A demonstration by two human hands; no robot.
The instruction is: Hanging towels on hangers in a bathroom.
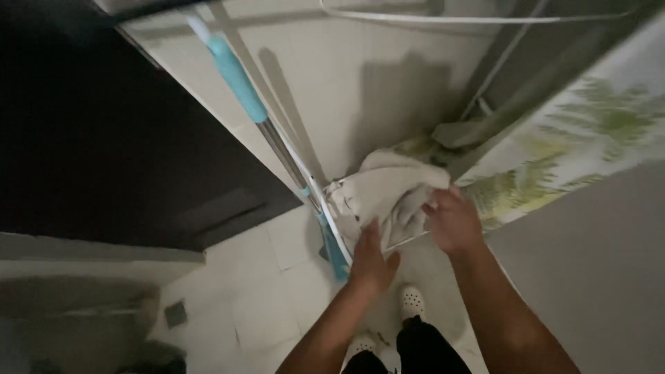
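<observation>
So both hands were on the pale cloth [388, 194] draped over the corner of a white rack [325, 208], mid-scene beside the leaf-print fabric [554, 159]. Right hand [454, 221] pinched its right edge; left hand [370, 260] lay flat on the near side, not closed. Looked like mid-spreading; smoothing it would need an even pull.

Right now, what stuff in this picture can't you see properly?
- Left hand: its fingers tuck under the pale cloth, so the grip is hidden.
- Right hand: it lies on the cloth; I cannot tell whether the fingers pinch it.
- Mop: the top is cut off by the picture's edge, and the foot sits behind the cloth and left hand.
- Doorway on the left: too dark to see inside.
</observation>
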